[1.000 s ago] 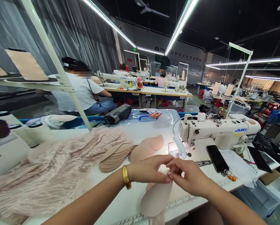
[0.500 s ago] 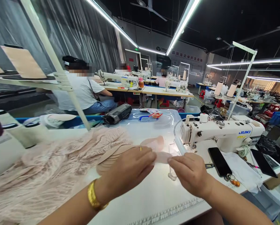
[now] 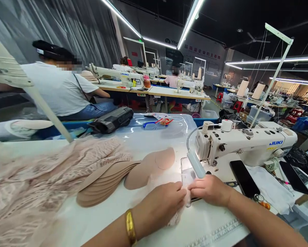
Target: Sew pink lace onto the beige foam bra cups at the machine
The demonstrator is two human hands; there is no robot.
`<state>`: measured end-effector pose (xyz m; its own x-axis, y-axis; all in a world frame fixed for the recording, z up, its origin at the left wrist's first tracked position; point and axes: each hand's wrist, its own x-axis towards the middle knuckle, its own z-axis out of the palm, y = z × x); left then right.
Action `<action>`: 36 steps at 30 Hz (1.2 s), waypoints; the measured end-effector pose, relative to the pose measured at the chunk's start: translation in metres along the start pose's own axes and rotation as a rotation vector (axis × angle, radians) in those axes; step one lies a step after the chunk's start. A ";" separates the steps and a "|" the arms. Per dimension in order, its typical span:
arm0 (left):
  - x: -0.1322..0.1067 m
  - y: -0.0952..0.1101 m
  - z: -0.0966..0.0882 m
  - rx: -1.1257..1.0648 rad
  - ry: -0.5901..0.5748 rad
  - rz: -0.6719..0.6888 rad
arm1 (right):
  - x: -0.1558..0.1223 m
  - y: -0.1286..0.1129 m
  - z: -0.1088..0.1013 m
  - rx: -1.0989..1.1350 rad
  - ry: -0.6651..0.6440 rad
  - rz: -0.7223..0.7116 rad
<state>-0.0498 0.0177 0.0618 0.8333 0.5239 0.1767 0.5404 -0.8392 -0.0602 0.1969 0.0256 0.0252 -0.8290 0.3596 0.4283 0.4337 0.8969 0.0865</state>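
My left hand, with a gold bangle on the wrist, pinches a sheer pale pink lace fabric beside the sewing machine's needle area. Close by on the right, my right hand has its fingertips closed on the same fabric, under the lamp. Both sets of fingertips almost meet at the clear presser guard. The white sewing machine stands just behind my right hand. To the left lie a fanned stack of beige pads and more flat beige pads.
Crumpled pink lace covers the table's left side. A black phone, keys and white cloth lie to the right. A ruler strip runs along the front edge. A co-worker sits beyond the table.
My hands have come closer together and brought the fabric to the needle area. The beige pads behind my left hand are now uncovered. The view has shifted.
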 end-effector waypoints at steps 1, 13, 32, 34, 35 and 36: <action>0.002 0.002 0.002 0.005 0.037 0.013 | -0.001 0.000 -0.002 0.017 0.016 0.031; -0.001 0.005 0.022 -0.074 0.182 0.071 | -0.009 -0.012 -0.034 0.098 -0.103 0.175; -0.001 0.005 0.033 -0.178 0.289 0.056 | -0.012 -0.007 -0.035 0.193 -0.100 0.190; -0.001 0.005 0.029 -0.181 0.253 0.056 | -0.012 -0.007 -0.035 0.199 -0.095 0.192; -0.001 0.005 0.028 -0.187 0.234 0.053 | -0.012 -0.007 -0.035 0.202 -0.094 0.195; -0.001 0.006 0.026 -0.197 0.224 0.050 | -0.012 -0.007 -0.035 0.207 -0.096 0.202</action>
<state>-0.0444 0.0163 0.0357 0.7996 0.4548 0.3921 0.4485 -0.8865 0.1137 0.2158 0.0060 0.0513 -0.7672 0.5500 0.3301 0.5204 0.8345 -0.1810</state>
